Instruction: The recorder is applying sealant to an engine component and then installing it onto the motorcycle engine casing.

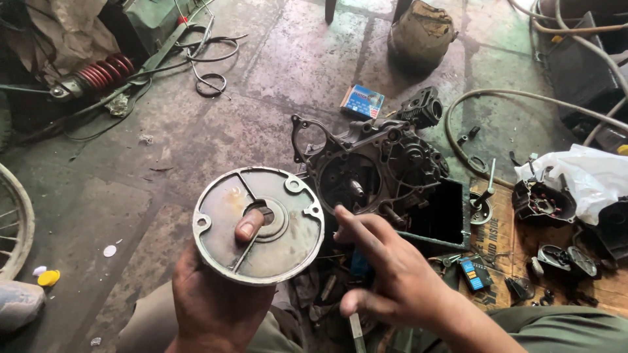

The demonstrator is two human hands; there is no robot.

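Gripped from behind by the left hand (212, 301), with the thumb pressed on its face beside the centre hole, a round, grey, grimy metal cover plate (260, 224) with small lugs on its rim is held up, tilted, above the stained concrete floor (163, 157). Beside it the right hand (392, 278) holds nothing, its forefinger stretched out toward the plate's edge and the other fingers loosely curled. Just beyond both, a dark, oily engine crankcase (373, 167) rests on the floor, near a small blue cardboard box (362, 101).
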